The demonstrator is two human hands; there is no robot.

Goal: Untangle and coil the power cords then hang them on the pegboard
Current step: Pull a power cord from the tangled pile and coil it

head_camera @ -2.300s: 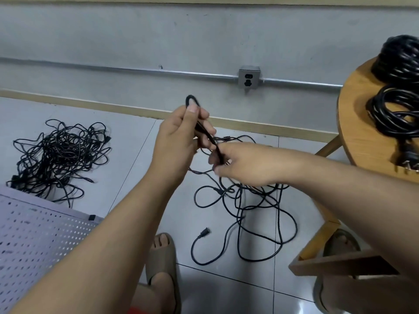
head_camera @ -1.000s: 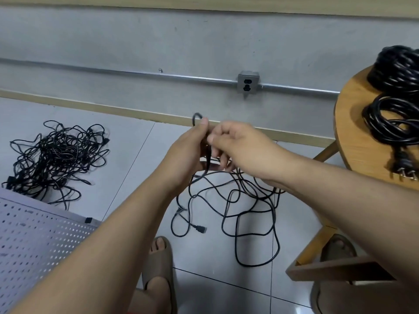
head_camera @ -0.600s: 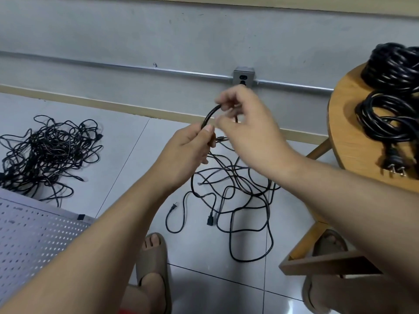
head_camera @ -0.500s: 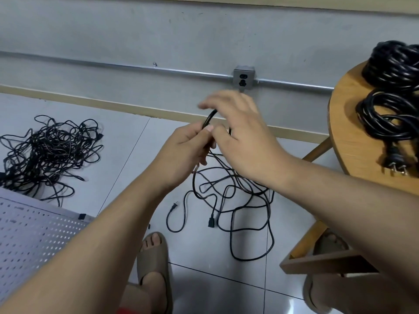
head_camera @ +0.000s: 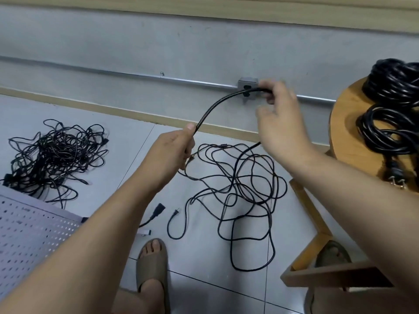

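Since nothing's hung yet, the pegboard (head_camera: 34, 234) lies flat on the floor, closest to the camera. Just past it, the black cord (head_camera: 217, 103) sprawls in open loops across the tiles. The left hand (head_camera: 172, 152) is fisted round one stretch, thumb on top, pretty much the anchor. The right hand (head_camera: 278, 123) pinches it further along at the fingertips, so a stiff arc stands between them. Looks like sizing up a coil loop to me. Farther left, a tangled pile (head_camera: 54, 157) waits, and finished coils (head_camera: 394, 114) sit on the wooden table (head_camera: 347, 132).
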